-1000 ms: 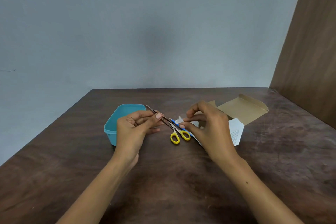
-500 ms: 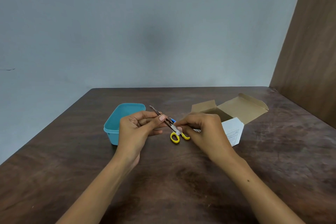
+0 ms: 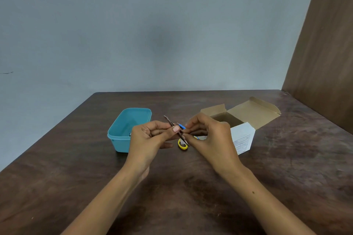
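My left hand [image 3: 152, 137] pinches a thin metal pair of tweezers [image 3: 169, 120] between thumb and fingers, its far end pointing up and away. My right hand [image 3: 210, 137] has curled fingers that meet the tweezers' near end, right at the left thumb. What the right fingertips pinch there is too small to tell. Small scissors with yellow handles [image 3: 182, 145] and a blue part lie on the table just below both hands, partly hidden by them.
An open turquoise plastic tub [image 3: 122, 139] stands left of my left hand. An open cardboard box [image 3: 246, 114] with a white printed side sits right of my right hand. Dark wooden table [image 3: 191, 187]; grey wall behind, wooden panel at right.
My right hand has moved left from beside the box to meet the tweezers held by my left hand. My left hand has stayed nearly still.
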The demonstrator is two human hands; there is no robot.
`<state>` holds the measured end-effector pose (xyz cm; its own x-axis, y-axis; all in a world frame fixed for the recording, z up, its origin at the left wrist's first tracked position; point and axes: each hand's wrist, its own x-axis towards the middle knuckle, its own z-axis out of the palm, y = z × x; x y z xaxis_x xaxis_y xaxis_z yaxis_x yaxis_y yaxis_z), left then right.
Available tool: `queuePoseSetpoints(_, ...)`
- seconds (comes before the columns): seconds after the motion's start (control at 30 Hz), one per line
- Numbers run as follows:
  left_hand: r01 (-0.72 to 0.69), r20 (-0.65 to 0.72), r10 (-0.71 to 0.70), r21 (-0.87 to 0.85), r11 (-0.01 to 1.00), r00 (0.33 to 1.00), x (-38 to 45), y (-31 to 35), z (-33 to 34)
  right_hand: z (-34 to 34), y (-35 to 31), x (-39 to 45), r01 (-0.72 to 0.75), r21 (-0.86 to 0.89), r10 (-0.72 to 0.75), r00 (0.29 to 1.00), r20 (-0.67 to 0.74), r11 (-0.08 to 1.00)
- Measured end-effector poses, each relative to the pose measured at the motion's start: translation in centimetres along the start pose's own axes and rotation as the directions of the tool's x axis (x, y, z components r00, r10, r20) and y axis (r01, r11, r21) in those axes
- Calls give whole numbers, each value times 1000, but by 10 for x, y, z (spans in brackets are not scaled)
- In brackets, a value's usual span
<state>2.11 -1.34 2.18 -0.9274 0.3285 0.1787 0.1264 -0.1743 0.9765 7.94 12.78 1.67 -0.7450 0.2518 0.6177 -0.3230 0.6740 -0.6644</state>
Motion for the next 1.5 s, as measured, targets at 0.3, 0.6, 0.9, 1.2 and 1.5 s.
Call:
queuePoseSetpoints(0.3, 55, -15, -56, -31, 998, 998, 3, 7, -5, 0, -4, -2, -40, -28, 41, 999, 8, 999)
queuePoseSetpoints(0.6, 67, 49, -68, 28, 997, 996, 3, 10, -8, 3, -7, -3, 12, -124, -13, 1000, -10, 992)
queuePoseSetpoints(0.9, 87, 0, -88, 62, 994, 996, 5, 6, -7, 3, -5, -4, 9, -136, -9, 1000, -3, 991)
queuePoseSetpoints(1.2, 64, 95, -75, 122, 991, 993, 3, 3, -7, 4, -3, -5, 23, -119, -21, 1000, 18, 993)
queuePoseSetpoints(1.5, 25, 20, -28, 106, 994, 999, 4, 4, -6, 8, -8, -3, -36, -86, 36, 999, 1, 996)
